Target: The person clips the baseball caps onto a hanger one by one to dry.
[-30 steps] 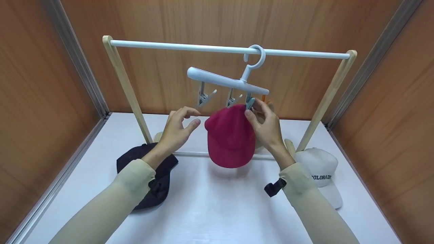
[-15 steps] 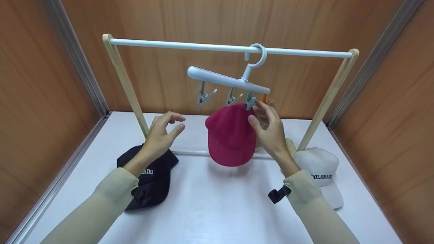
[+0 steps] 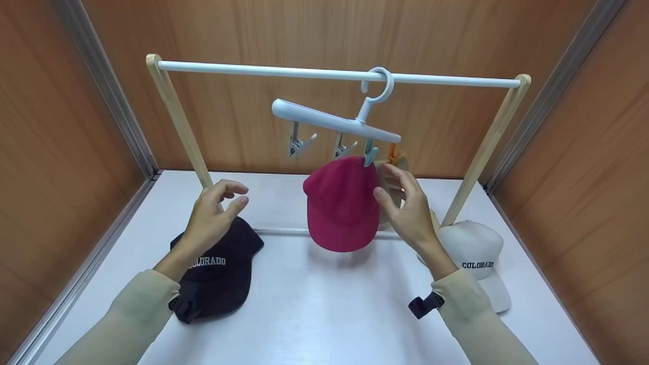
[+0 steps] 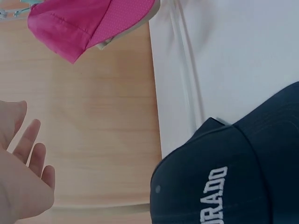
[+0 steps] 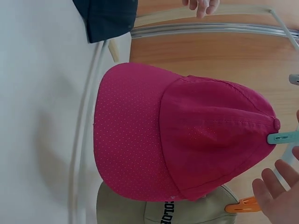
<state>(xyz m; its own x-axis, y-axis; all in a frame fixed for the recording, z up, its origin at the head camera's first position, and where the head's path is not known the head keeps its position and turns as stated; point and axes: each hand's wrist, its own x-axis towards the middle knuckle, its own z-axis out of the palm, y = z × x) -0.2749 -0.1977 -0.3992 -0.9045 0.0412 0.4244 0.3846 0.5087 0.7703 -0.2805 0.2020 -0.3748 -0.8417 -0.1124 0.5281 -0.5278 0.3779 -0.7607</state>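
Observation:
A crimson cap (image 3: 342, 205) hangs brim down from a teal clip (image 3: 370, 154) on a pale hanger (image 3: 332, 119). Behind it, a beige cap (image 5: 201, 212) hangs from an orange clip (image 5: 243, 205), mostly covered in the head view. My right hand (image 3: 409, 208) is just right of the crimson cap, below the teal clip, fingers loosely bent and holding nothing; whether a fingertip touches the cap I cannot tell. My left hand (image 3: 215, 215), likewise holding nothing, is raised above the navy COLORADO cap (image 3: 223, 279) on the table, with its thumb and fingers apart.
The hanger hooks over the white rail (image 3: 253, 69) of a wooden-legged rack. Two unused grey clips (image 3: 299, 144) dangle from its left part. A white COLORADO cap (image 3: 471, 253) lies at the right of the white table (image 3: 324, 314). Wood-look walls (image 3: 66, 126) enclose three sides.
My right hand has let go of the teal clip and dropped slightly lower. My left hand has moved left and down, away from the crimson cap. The cap stays hanging.

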